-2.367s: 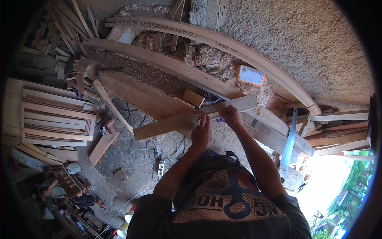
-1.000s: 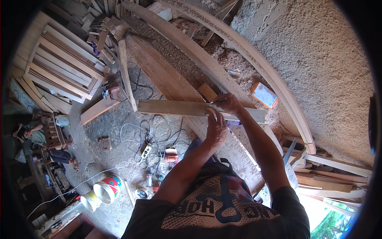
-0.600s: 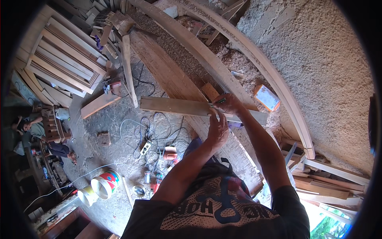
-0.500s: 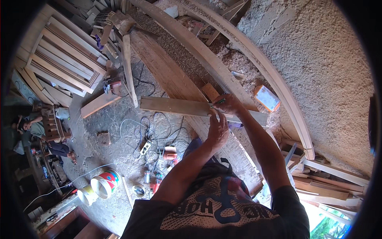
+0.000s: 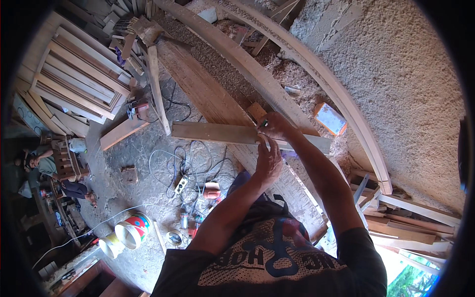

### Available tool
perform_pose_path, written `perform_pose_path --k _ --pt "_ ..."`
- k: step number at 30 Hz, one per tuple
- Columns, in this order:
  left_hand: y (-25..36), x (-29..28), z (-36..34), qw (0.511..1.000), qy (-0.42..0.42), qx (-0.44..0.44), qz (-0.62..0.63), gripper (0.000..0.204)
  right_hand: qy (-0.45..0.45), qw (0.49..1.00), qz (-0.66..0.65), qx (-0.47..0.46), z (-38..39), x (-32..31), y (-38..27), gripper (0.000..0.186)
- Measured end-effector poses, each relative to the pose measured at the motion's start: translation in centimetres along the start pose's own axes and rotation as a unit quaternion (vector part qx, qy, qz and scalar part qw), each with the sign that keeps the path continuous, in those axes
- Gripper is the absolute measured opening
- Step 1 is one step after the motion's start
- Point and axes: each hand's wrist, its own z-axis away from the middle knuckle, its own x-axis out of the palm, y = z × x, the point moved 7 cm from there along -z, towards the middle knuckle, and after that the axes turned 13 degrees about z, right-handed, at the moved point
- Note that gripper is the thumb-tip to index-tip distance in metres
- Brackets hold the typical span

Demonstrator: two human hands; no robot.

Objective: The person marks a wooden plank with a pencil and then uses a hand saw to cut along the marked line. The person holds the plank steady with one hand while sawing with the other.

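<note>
A long narrow wooden board [image 5: 213, 131] lies crosswise over a wide rough plank [image 5: 198, 84]. My left hand [image 5: 268, 162] grips the board's near edge, fingertips together at its middle. Just beyond, my right hand [image 5: 278, 126] rests on the board, closed around a slim dark-green pencil-like tool [image 5: 264, 123]; its tip is too small to make out. Behind the board, close to my right hand, sits a small orange-brown wooden piece [image 5: 256, 111]. The board's right end [image 5: 316, 143] shows past my right forearm.
Long beams [image 5: 247, 59] and a curved timber [image 5: 341, 89] run beyond the bench, with shavings and an orange-and-white box [image 5: 330, 119] between. Cables, a power strip [image 5: 181, 185] and buckets [image 5: 132, 230] lie on the floor at left. A wooden frame [image 5: 81, 69] leans far left; a person [image 5: 47, 163] sits below it.
My right hand has shifted slightly left and away from me along the board, its wrist more bent. My left hand keeps its place on the edge. The whole view has drifted a little.
</note>
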Motion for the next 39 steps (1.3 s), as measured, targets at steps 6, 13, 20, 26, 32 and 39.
perform_pose_path --k 6,13,20,26,32,39 --pt "-0.1 0.3 0.1 1.000 0.012 0.000 -0.014 0.076 0.020 0.999 -0.015 0.021 0.4 -0.1 0.7 0.016" --pt "-0.3 0.8 0.4 1.000 -0.005 -0.005 0.003 0.074 0.032 0.997 -0.025 0.070 1.7 -0.6 0.6 0.018" --pt "0.2 0.6 0.4 1.000 0.011 0.013 -0.010 0.073 0.046 0.993 -0.066 0.089 3.7 0.0 3.0 0.019" --pt "0.0 0.5 0.2 1.000 -0.005 0.022 -0.021 0.072 0.038 0.995 -0.039 0.080 4.1 -0.7 2.5 0.016" --pt "0.4 0.6 -0.1 0.998 -0.012 0.046 -0.034 0.068 0.015 0.997 0.026 0.068 4.6 -1.2 3.2 0.015" --pt "0.4 -0.5 -0.1 0.998 0.016 0.038 -0.043 0.067 0.032 0.998 0.021 0.058 6.8 -2.0 4.0 0.015"
